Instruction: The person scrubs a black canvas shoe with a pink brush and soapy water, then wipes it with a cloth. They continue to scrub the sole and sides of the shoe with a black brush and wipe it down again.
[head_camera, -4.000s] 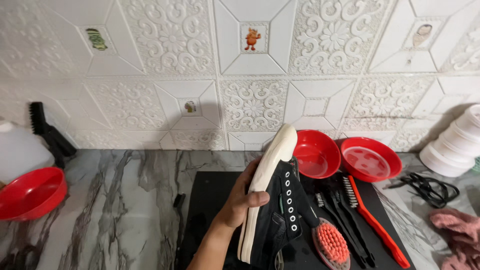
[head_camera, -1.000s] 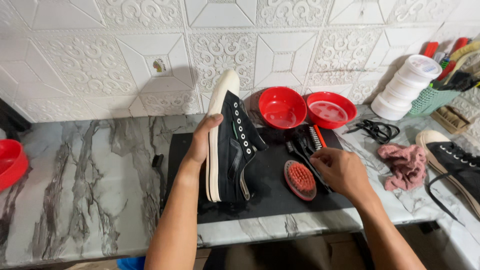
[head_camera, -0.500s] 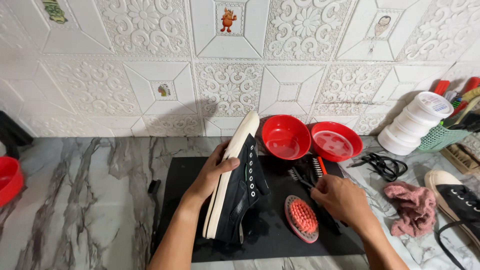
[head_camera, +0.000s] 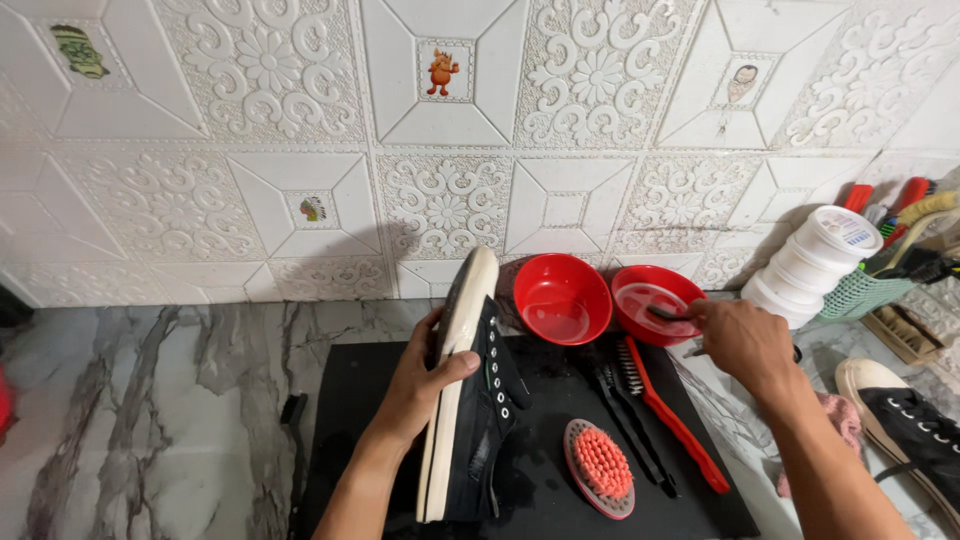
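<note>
**Right hand up from the mat to the far bowl**

Half a second ago my right hand (head_camera: 735, 340) hovered low over the mat beside the round brush; now it has gone up toward 2 o'clock and sits at the rim of the right red bowl (head_camera: 655, 300). Its fingers are curled together around a small dark tool whose tip dips into that bowl; what kind of tool it is I cannot tell. The forearm runs in from the 4 o'clock corner.

Nearest me, the black sneaker (head_camera: 465, 400) stands on its side on the black mat (head_camera: 340, 430), unchanged. Its long axis runs heel at 6 o'clock, toe at 12, tilted slightly right, with the white sole facing left and the laced upper facing right. My left hand (head_camera: 425, 375) wraps the sole at mid-length, thumb across the sole's edge, fingers closed behind it.

Right of the shoe lies the round orange-bristled brush (head_camera: 600, 468), then a red-handled brush (head_camera: 672, 415). Beyond, the left red bowl (head_camera: 560, 298) stands against the embossed white wall.
</note>
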